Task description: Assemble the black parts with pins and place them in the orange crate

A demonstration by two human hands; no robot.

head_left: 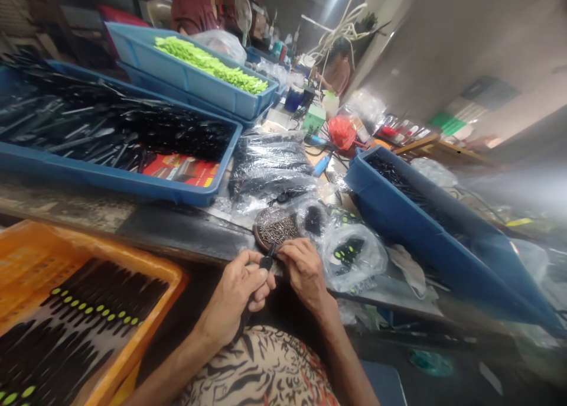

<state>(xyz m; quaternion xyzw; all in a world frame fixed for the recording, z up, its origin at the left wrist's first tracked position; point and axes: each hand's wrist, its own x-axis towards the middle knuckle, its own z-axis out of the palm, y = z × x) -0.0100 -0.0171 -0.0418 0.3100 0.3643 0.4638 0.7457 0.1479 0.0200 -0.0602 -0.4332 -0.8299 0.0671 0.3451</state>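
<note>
My left hand (237, 291) is closed around a black plastic handle-like part (266, 262), whose narrow end points up and away from me. Close to that narrow end, the fingertips of my right hand (305, 273) are pinched together; whatever is between them is too small to make out. Just beyond both hands sits a round brown dish (257, 233) at the table edge, holding many small metal pieces (280, 229) that look like screws or rivets. Right of the dish stands an open clear plastic bag (330, 258) with black and green parts inside.
An orange crate (170, 276) of black parts with green dots lies at lower left. Blue bins (190, 196) of long black parts and a blue bin (411, 234) flank the table. A light-blue bin (195, 69) holds green pieces. People (195, 7) sit further back.
</note>
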